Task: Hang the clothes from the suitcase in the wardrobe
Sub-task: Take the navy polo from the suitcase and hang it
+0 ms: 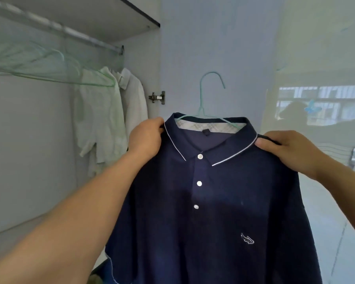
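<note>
Two white shirts already hanging on rail; both hands, left and right, pinching navy polo shirt shoulders, on hanger, beside wardrobe, not yet hooked.

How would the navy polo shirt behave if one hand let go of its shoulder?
The polo shirt looks soft and floppy: its body hangs in loose folds. It would probably stay on the hanger, whose arms sit inside the collar. With only the left hand or right hand gripping, the hanger would likely tilt.
</note>
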Available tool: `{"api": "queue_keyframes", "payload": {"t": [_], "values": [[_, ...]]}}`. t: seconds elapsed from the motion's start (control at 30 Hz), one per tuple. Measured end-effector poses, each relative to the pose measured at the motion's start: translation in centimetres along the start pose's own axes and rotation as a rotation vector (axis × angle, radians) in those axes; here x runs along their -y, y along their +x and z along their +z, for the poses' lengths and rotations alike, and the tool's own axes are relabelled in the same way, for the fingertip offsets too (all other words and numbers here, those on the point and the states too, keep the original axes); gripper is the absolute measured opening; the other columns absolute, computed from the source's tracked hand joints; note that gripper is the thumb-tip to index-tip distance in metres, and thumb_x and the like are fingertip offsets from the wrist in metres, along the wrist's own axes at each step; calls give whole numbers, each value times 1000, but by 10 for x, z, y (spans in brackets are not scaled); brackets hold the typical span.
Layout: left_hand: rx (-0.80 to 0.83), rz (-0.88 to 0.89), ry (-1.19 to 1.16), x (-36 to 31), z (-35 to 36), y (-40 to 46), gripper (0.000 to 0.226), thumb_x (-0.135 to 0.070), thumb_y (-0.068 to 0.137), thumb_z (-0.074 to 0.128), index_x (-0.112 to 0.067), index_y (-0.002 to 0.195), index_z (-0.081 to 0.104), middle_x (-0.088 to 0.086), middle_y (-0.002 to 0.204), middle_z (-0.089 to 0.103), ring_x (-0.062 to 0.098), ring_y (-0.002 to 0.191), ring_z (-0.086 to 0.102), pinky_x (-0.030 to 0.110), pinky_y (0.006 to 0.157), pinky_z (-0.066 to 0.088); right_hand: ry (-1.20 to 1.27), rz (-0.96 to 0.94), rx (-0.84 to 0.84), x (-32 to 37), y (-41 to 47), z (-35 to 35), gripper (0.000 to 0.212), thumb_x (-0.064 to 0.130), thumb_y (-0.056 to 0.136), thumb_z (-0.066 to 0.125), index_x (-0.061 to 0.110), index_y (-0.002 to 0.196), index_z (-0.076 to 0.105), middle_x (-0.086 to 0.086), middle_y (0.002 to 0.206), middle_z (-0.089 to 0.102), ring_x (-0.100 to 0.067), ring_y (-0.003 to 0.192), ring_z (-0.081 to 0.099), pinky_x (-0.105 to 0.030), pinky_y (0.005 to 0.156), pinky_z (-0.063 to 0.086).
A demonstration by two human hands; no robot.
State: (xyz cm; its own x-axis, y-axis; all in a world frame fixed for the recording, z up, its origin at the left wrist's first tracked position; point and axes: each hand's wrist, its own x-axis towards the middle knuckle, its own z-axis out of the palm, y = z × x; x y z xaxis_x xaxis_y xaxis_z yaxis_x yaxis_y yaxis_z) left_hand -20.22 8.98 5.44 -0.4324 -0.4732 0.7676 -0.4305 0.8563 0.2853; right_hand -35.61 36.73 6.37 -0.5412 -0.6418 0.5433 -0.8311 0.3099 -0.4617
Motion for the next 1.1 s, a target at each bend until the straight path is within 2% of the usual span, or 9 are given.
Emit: {"api": "queue_keyframes", "payload": {"t": [0.3, 0.47, 0.57, 0.67, 0.73, 0.8, 0.93, 1.0, 1.1], "values": [[-141, -119, 32, 75, -31, 54, 19, -13, 97, 43, -9, 92, 61, 7, 90, 63, 25, 76, 49, 36, 62, 38, 168, -95, -51, 63, 67, 50, 28, 32, 96, 51, 13, 82, 67, -4, 80, 68, -24, 80, 64, -38, 76, 49], [-175, -178, 23, 139, -31, 101, 19, -15, 97, 45, -11, 95, 64, 7, 93, 66, 21, 75, 48, 34, 65, 37, 36, -204, -223, 103, 127, 101, 24, 31, 98, 47, 17, 94, 65, -1, 85, 67, -22, 83, 59, -36, 76, 46], [-116, -232, -64, 183, -28, 131, 24, -14, 95, 49, -18, 111, 66, 3, 113, 67, 22, 98, 59, 33, 79, 45, -31, -246, -264, 125, 161, 129, 24, 30, 98, 47, 14, 95, 64, -3, 81, 66, -24, 79, 57, -36, 72, 43], [-45, -282, -185, 214, -23, 163, 36, -10, 92, 49, -18, 126, 60, 1, 129, 59, 21, 119, 54, 32, 95, 42, -57, -237, -259, 135, 186, 154, 22, 30, 98, 47, 17, 95, 65, 0, 82, 66, -22, 78, 58, -36, 70, 44], [-31, -369, -359, 225, -17, 181, 22, -12, 92, 50, -18, 108, 63, 0, 107, 61, 22, 104, 56, 32, 90, 43, -72, -227, -263, 139, 198, 169, 21, 32, 98, 47, 21, 93, 64, 3, 80, 67, -20, 77, 59, -36, 69, 44], [-37, -531, -749, 232, -11, 199, 7, -13, 93, 53, -16, 94, 59, -1, 87, 53, 21, 89, 53, 36, 90, 48, -83, -220, -274, 145, 209, 183, 22, 33, 97, 47, 22, 92, 65, 3, 78, 67, -19, 76, 59, -37, 70, 46], [-47, -655, -1398, 249, 0, 232, 39, -14, 93, 57, -24, 131, 52, 1, 127, 43, 24, 128, 42, 35, 99, 43, -103, -199, -300, 154, 224, 202, 22, 35, 96, 47, 23, 90, 64, 5, 75, 66, -18, 74, 60, -41, 72, 48], [-126, -665, -1530, 257, 6, 246, 43, -13, 92, 58, -25, 133, 53, 3, 143, 41, 23, 136, 35, 33, 95, 40, -116, -183, -310, 156, 228, 208, 21, 35, 96, 48, 24, 90, 65, 5, 75, 67, -18, 74, 60, -40, 72, 48], [-177, -690, -1649, 261, 6, 258, 35, -16, 91, 60, -26, 124, 57, 2, 141, 45, 20, 134, 39, 32, 92, 40, -144, -161, -331, 158, 232, 216, 22, 35, 95, 48, 23, 90, 65, 4, 77, 67, -19, 76, 60, -38, 73, 47]]}}
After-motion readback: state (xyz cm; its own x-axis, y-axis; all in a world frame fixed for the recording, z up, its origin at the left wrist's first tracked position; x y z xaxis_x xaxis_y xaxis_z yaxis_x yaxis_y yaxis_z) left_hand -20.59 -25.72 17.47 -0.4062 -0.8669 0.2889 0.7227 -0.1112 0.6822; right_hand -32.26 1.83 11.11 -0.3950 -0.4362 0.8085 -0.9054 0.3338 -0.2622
